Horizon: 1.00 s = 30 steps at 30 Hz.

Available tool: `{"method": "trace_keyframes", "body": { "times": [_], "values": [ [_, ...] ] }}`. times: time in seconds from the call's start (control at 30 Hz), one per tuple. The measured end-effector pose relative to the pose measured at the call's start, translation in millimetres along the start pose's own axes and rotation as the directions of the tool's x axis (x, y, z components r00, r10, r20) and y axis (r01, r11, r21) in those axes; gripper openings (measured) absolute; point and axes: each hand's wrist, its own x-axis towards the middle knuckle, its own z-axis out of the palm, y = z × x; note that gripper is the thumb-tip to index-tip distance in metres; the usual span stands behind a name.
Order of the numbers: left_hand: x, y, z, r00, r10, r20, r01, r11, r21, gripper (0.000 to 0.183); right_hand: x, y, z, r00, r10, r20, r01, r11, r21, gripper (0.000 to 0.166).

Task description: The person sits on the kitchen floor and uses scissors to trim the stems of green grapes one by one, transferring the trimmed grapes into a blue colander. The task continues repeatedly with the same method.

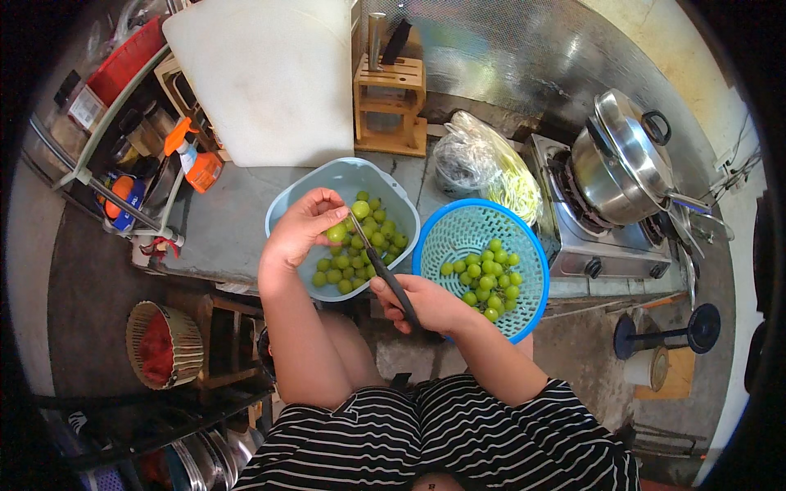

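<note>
My left hand (304,224) pinches a green grape (336,232) between thumb and fingers above a grey-blue plastic basin (316,175). Black-handled scissors (388,273) are in my right hand (427,301), their blades pointing up and left towards that fruit. The blade tips lie close to my left thumb; whether they touch a stem is too small to tell. Many loose-looking green grapes (344,264) rest in the basin. To its right, a blue plastic colander (543,270) holds another bunch of green grapes (488,276), partly on stems. My right forearm passes over the colander's lower edge.
Behind stand a white cutting board (264,80) and a wooden knife block (390,92). A bagged bundle of pale green vegetables (514,190) lies beside the gas stove (605,261), which bears a lidded steel pot (620,166). An orange spray bottle (201,169) is at left.
</note>
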Motion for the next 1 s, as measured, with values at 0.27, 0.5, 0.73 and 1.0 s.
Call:
{"method": "trace_keyframes", "body": {
  "times": [0.27, 0.5, 0.73, 1.0],
  "values": [
    [2.1, -1.6, 4.0, 0.993, -0.035, -0.114, 0.049, 0.992, 0.12, 0.026, 10.3, 6.2, 2.6, 0.998, 0.024, -0.06, -0.021, 0.999, 0.04, 0.047],
    [10.9, -3.4, 5.8, 0.987, -0.121, -0.102, 0.145, 0.952, 0.27, 0.026, 17.7, 9.4, 3.6, 0.991, 0.078, -0.11, -0.072, 0.996, 0.055, 0.048],
    [17.2, -14.3, 1.2, 0.97, -0.016, -0.242, 0.034, 0.997, 0.07, 0.028, 7.8, 1.3, 4.2, 0.999, 0.049, 0.003, -0.047, 0.953, 0.299, 0.047],
    [11.5, -10.0, -4.7, 0.99, 0.103, -0.098, -0.118, 0.981, -0.155, 0.02, -8.7, -9.4, 6.2, 0.952, -0.022, 0.305, -0.155, 0.827, 0.541, 0.051]
  ]
}}
